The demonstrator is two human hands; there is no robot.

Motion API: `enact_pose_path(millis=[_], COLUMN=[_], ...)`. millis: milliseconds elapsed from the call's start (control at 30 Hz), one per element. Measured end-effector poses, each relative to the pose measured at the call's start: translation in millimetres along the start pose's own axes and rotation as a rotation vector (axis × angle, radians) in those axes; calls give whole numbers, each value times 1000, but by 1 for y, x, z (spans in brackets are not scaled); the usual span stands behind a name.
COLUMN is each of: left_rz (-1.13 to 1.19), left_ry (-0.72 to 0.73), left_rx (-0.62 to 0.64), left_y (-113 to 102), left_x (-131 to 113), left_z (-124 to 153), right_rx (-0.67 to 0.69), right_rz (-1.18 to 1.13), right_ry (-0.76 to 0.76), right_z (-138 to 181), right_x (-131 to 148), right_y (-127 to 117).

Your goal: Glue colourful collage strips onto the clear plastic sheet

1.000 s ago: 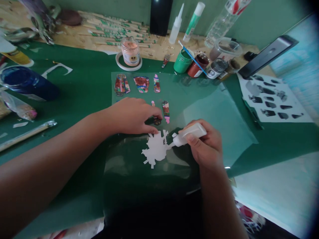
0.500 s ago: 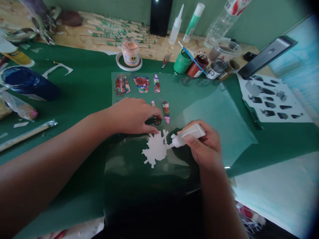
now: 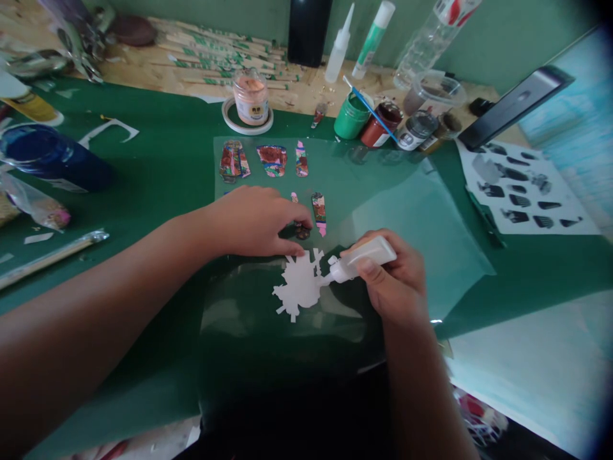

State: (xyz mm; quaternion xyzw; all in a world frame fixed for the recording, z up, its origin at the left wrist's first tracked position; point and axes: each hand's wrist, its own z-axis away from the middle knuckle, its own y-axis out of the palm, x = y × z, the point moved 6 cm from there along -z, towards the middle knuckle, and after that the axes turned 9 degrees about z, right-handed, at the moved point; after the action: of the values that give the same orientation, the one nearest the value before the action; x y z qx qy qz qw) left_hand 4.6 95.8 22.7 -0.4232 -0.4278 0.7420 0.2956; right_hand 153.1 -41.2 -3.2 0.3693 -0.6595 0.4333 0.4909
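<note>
A white paper cut-out (image 3: 299, 286) with a ragged outline lies on a clear plastic sheet (image 3: 287, 332) over the green table cover. My right hand (image 3: 393, 281) is closed round a small white glue bottle (image 3: 360, 259), whose nozzle touches the cut-out's right edge. My left hand (image 3: 253, 220) rests palm down just above the cut-out, its fingertips pressing the upper edge of the paper. Several small painted paper pieces (image 3: 272, 160) lie on a second clear sheet beyond my left hand.
Paint pots (image 3: 373, 124), a blue brush (image 3: 371, 115), a pink jar on a tape roll (image 3: 249, 99), glue bottles (image 3: 340, 48) and a dark bottle stand at the back. A blue tub (image 3: 48, 160) sits left. A phone (image 3: 514, 105) and a printed sheet (image 3: 524, 188) lie right.
Almost nothing: the glue bottle's nozzle stays at the cut-out's right edge, with only a slight shift of my right hand. My left hand has not moved.
</note>
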Motion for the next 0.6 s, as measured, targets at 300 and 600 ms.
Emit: enact_pose_path(millis=[300, 600], left_rz=[24, 12], left_ry=[0, 9], left_rx=[-19, -27], left_y=[1, 1], left_x=[2, 2], left_z=[0, 1], right_rx=[40, 65], right_rz=[18, 12], right_ry=[10, -2], right_z=[2, 3], right_x=[1, 1], right_y=[1, 1])
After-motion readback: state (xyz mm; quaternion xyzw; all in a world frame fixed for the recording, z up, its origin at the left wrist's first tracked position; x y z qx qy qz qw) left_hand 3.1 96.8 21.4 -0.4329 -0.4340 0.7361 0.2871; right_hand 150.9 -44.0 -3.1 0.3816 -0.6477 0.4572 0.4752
